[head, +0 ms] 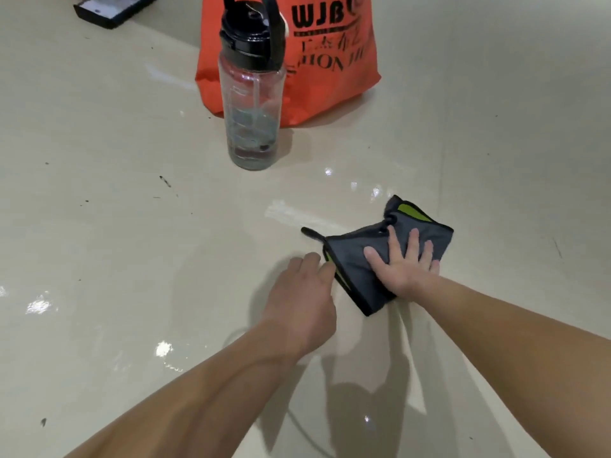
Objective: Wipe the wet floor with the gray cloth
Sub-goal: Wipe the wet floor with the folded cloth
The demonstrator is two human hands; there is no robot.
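Note:
A gray cloth (357, 256) with black edging and lime-green patches lies folded flat on the glossy beige floor (132, 246). My right hand (405, 262) presses down on the cloth, palm flat and fingers spread. My left hand (305, 299) rests on the floor just left of the cloth, its fingertips touching the cloth's near-left edge; fingers are loosely curled and hold nothing. Shiny wet patches (373, 191) glisten on the floor just beyond the cloth and at the left.
A clear water bottle (253, 104) with a black lid stands upright beyond my hands. Behind it sits an orange shopping bag (334, 64). A black box (114, 9) lies at the far left. Small dark specks dot the floor at the left.

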